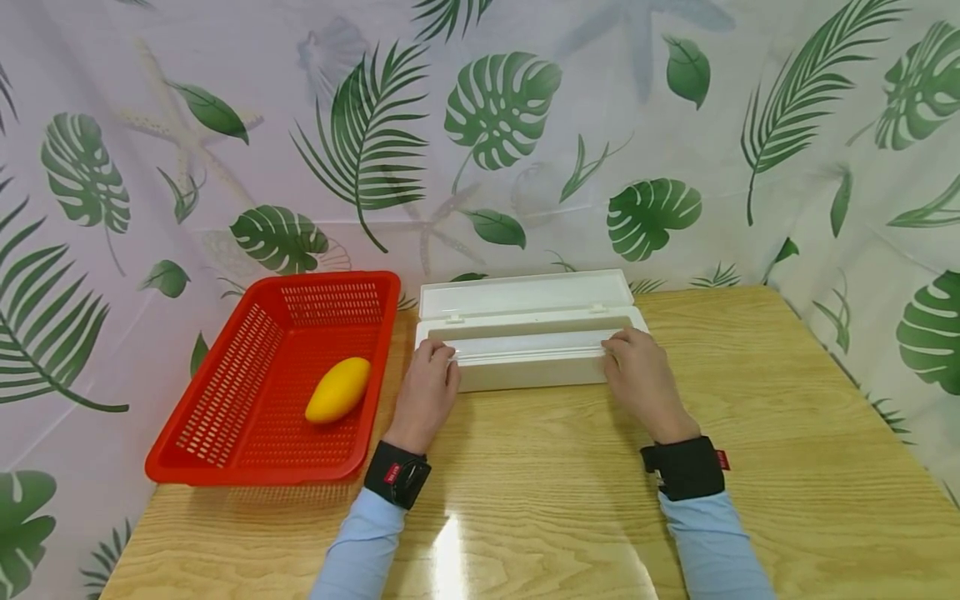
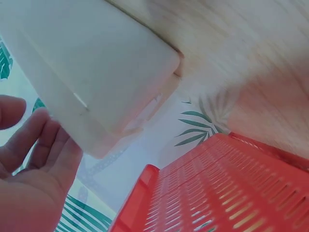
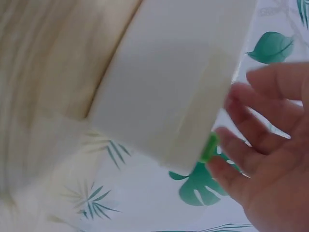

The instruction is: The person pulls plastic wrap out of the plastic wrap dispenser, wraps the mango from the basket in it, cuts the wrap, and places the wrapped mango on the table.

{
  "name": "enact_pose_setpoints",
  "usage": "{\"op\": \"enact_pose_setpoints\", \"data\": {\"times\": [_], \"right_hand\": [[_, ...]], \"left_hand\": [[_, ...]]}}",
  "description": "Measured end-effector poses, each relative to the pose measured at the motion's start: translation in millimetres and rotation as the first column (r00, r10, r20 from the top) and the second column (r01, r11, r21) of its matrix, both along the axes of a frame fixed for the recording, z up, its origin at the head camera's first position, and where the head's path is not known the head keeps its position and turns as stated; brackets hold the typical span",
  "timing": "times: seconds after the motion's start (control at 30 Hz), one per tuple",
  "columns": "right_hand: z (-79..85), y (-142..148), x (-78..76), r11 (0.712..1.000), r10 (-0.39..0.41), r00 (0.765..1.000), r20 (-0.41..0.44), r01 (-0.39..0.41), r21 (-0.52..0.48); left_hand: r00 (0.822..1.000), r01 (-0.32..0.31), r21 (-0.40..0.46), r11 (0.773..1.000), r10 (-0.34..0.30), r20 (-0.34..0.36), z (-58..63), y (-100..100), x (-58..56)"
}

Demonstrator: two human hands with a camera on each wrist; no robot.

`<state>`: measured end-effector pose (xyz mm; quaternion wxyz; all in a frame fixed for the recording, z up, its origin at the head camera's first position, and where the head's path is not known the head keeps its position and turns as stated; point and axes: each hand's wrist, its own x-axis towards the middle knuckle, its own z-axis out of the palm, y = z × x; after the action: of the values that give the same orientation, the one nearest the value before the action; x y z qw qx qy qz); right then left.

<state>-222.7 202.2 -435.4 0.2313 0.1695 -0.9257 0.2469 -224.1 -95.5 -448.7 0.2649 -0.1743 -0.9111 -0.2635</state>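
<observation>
Head view: how do the arms lie?

Two light blue sleeves (image 1: 363, 537) rise from the bottom edge, one left of centre, one toward the lower right, and lean inward to a white box (image 1: 532, 377) mid-frame.

And the hands?

Left hand (image 1: 430, 390) at the box's left end, back upward, fingers bent over the front edge. Right hand (image 1: 647, 379) mirrors it at the right end. Each thumb sits lower in the frame than its fingers.

Gripping something?

I can't tell; whatever is under the fingertips is hidden. In the left wrist view the thumb stands apart from the fingers. In the right wrist view the fingers are loosely curved at the box's edge, a small green piece (image 3: 210, 147) near them.

What's between them?

A white roll (image 1: 525, 343), lengthwise in the box. The lid (image 1: 528, 293) is tipped back behind it, and the box sits on the table (image 1: 810, 400).

Any writing?

The left black wristband (image 1: 408, 483) carries a red label (image 1: 392, 472), the right black wristband (image 1: 686, 468) a red tag (image 1: 722, 460). Their lettering is too small to read.

At frame left?

A red basket (image 1: 255, 476), with a yellow fruit (image 1: 339, 390) near its right wall.
</observation>
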Motion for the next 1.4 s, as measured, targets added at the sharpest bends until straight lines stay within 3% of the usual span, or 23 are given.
{"op": "enact_pose_setpoints", "data": {"times": [0.13, 0.27, 0.57, 0.83, 1.03, 1.4], "right_hand": [[-3.4, 3, -6.4, 0.997, -0.07, 0.997, -0.04, 0.068, -0.042], [-5.2, 3, -10.7, 0.992, -0.112, 0.992, -0.057, 0.108, -0.063], [-9.3, -2, -12.1, 0.994, -0.106, 0.981, -0.164, 0.101, -0.041], [-16.5, -1, -10.5, 0.995, -0.1, 0.981, -0.168, 0.102, 0.0], [-15.2, 1, -11.1, 0.992, -0.123, 0.98, -0.154, 0.126, 0.016], [-11.2, 2, -9.1, 0.982, -0.18, 0.983, -0.031, 0.181, 0.048]], "left_hand": [[0.998, -0.02, 0.011, 1.0, 0.021, -0.055, -2.5, 0, -3.3], [0.997, -0.043, 0.014, 0.999, 0.044, -0.059, -4.7, 1, -6.0], [0.995, -0.073, 0.061, 0.995, 0.077, -0.067, -1.9, -1, -11.4], [0.995, -0.06, -0.048, 0.997, 0.055, -0.085, -5.9, -3, -15.1], [0.998, -0.047, -0.015, 0.999, 0.046, -0.036, -4.9, -2, -14.6], [0.998, -0.029, -0.021, 0.999, 0.027, -0.061, -3.9, -6, -14.1]]}}
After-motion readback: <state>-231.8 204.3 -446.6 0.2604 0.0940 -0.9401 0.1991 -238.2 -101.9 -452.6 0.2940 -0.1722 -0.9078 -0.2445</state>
